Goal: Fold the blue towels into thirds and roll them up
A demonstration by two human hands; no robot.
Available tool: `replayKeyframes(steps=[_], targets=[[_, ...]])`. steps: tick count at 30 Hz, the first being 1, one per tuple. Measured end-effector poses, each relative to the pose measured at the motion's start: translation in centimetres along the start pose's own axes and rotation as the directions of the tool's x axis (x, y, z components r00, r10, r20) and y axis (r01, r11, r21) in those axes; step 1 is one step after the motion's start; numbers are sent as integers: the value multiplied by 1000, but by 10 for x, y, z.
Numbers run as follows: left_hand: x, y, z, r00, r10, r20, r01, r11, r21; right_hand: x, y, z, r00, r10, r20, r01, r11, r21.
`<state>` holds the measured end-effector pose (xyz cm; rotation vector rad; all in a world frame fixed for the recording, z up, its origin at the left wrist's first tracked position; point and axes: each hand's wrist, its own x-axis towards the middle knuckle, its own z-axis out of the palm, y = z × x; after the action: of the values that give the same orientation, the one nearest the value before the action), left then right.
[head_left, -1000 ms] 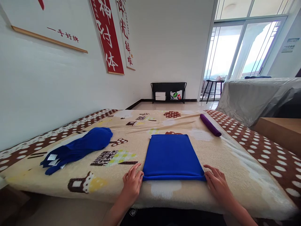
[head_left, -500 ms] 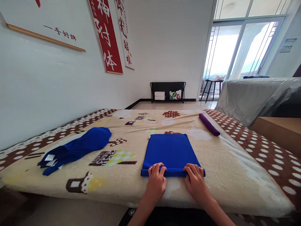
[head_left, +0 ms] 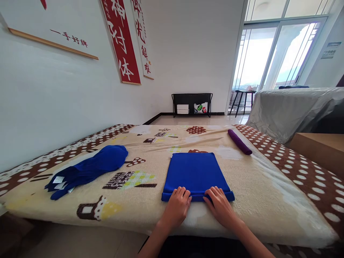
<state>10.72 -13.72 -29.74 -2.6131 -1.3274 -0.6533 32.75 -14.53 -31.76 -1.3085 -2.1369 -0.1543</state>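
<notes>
A blue folded cloth (head_left: 195, 170) lies flat on the cream patterned blanket, its near edge rolled into a narrow band. My left hand (head_left: 179, 205) is closed over the left part of that rolled edge, fingers curled on top. On the right part of the same roll, my right hand (head_left: 219, 206) grips with bent fingers, its thumb towards the middle. To the left lies a crumpled blue garment (head_left: 91, 168) with white tags at its near end. A purple rolled cloth (head_left: 239, 142) rests at the back right.
The bed's blanket (head_left: 139, 218) has brown polka-dot borders on both sides. A cardboard box (head_left: 319, 150) and a plastic-covered piece of furniture (head_left: 285, 107) stand at the right. Beyond the bed is a black rack (head_left: 192, 104) against the wall.
Both hands have moved slightly inward along the rolled edge, closer to each other. The blue cloth's roll shows more of its right end.
</notes>
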Motion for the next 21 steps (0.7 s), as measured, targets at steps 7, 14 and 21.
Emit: replayKeyframes(steps=[7, 14, 21], targets=[[-8, -8, 1, 996, 75, 46, -75, 997, 5, -10, 8, -4, 999, -38, 37, 38, 999, -6], [-11, -6, -1, 993, 69, 96, -69, 998, 4, -12, 11, -6, 991, -89, 98, 86, 996, 34], [-28, -40, -1, 998, -63, 7, 62, 997, 51, -24, 50, -13, 1000, 1, 19, 0, 999, -52]])
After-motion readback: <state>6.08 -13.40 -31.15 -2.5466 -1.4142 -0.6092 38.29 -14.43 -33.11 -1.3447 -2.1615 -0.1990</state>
